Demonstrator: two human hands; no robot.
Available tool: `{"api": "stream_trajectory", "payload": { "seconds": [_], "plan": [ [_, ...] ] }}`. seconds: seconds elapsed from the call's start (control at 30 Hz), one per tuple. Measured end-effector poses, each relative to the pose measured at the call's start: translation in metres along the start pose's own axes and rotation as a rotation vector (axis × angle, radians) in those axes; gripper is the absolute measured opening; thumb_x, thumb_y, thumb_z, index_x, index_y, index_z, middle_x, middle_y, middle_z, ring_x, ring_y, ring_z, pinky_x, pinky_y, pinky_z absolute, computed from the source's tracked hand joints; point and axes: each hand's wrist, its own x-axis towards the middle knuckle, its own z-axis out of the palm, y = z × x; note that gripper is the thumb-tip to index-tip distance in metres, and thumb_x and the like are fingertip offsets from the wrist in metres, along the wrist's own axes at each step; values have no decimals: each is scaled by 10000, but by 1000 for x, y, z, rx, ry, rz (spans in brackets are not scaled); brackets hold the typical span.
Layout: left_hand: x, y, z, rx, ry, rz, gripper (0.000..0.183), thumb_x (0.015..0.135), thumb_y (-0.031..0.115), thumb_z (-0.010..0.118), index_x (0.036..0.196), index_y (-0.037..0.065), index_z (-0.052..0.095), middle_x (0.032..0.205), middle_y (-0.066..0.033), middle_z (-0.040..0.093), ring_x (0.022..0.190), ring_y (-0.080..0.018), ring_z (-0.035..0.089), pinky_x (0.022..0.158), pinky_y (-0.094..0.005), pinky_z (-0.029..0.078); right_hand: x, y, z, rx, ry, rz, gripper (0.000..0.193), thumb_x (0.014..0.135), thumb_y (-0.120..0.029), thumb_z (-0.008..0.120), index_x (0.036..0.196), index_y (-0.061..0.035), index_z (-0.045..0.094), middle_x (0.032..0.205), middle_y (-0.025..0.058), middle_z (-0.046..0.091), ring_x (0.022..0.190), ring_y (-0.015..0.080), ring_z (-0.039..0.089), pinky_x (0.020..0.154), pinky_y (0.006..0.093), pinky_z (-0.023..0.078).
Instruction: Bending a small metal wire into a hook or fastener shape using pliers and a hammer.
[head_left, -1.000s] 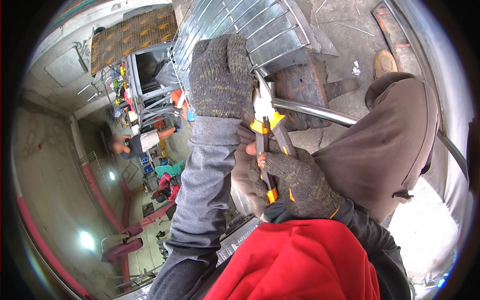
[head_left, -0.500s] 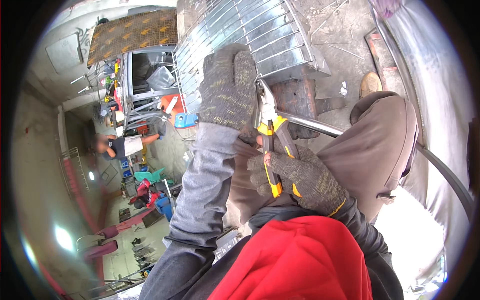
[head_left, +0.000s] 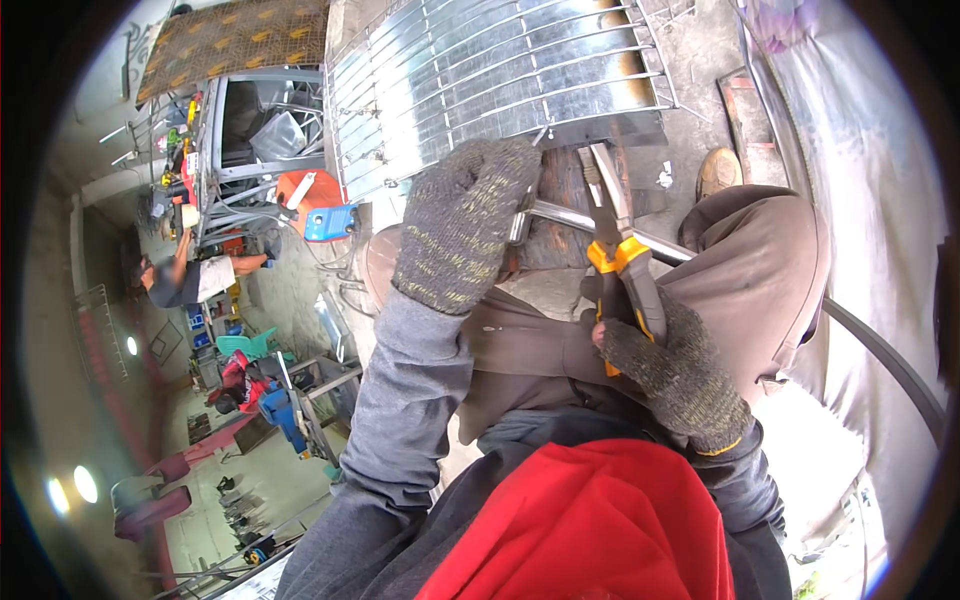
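My left hand (head_left: pixel 465 225), in a dark knitted glove, is closed at the near edge of a wire grid (head_left: pixel 440 95); its fingertips are partly hidden. A shiny metal sheet (head_left: pixel 500 65) lies beneath the grid. Gripped by its handles in my gloved right hand (head_left: pixel 685 365) is a pair of pliers (head_left: pixel 622 250) with black and yellow grips. Its jaws point away from me, slightly parted and touching no wire. Below them, a shiny metal rod (head_left: pixel 650 243) with a crosswise end lies across a dark wooden block (head_left: pixel 560 240).
An orange and blue object (head_left: pixel 325 215) sits on the floor left of the grid, beside a metal frame (head_left: pixel 215 150). Another person (head_left: pixel 190 280) is farther left, among tools and a teal chair (head_left: pixel 245 345). A grey sheet (head_left: pixel 840 150) hangs at the right.
The pliers have come away from the grid's near edge, toward the right, and their jaws have parted. My left hand's fingers have curled in. The view has shifted slightly.
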Motion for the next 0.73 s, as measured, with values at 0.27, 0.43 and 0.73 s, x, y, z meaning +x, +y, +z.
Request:
{"api": "stream_trajectory", "payload": {
  "seconds": [0.27, 0.43, 0.73],
  "plan": [
    [13, -25, -8, 310, -25, 379, 284, 1040, 89, 555, 1260, -9, 705, 1214, -143, 720, 1081, -236, 719, 947, -366, 586, -2, -21, -19, -122, 96, 231, 370, 972, -188, 767, 1266, 12, 665, 1031, 60, 712, 957, 145, 660, 864, 313, 533],
    [17, -28, -2, 185, 46, 333, 282, 953, 87, 623, 1205, 57, 746, 1082, -125, 737, 948, -267, 730, 808, -383, 598, 3, -55, -26, -57, 457, 123, 327, 979, -135, 754, 1248, 26, 663, 1006, 63, 725, 909, 113, 669, 821, 289, 551],
    [17, -45, 16, 394, 166, 497, 340, 882, 49, 669, 1208, 92, 755, 1121, -123, 735, 995, -292, 728, 865, -412, 598, 112, -73, -77, -357, 626, -158, 397, 963, -348, 780, 1189, -29, 710, 878, 34, 698, 783, 103, 661, 682, 278, 528]
  ]
}}
